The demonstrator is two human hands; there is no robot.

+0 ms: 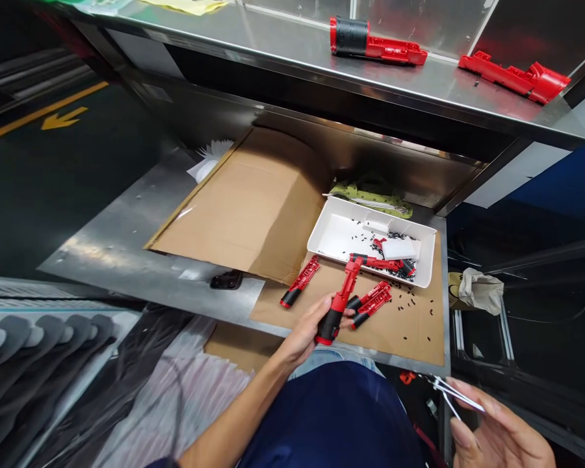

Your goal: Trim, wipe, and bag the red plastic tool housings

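Note:
My left hand (305, 333) is wrapped round the black end of a red and black plastic tool housing (341, 296), held tilted above the front of the bench. Off to the lower right, beyond the bench edge, my right hand (500, 426) pinches slim bright tweezers (461, 395) between thumb and fingers. A red housing half (301, 283) lies on the cardboard to the left of the held one. More housing halves (373, 302) lie just to its right, partly behind my fingers. Behind them stands a white plastic tray (334, 227) with small black parts and another red housing (383, 262).
A large cardboard box (234, 208) covers the bench's middle left. Near the front edge lies a dark phone-like object (227, 279). Small black pieces (409, 302) are scattered on the cardboard sheet (419, 338). Two red housings (390, 51) rest on the upper steel shelf (273, 39).

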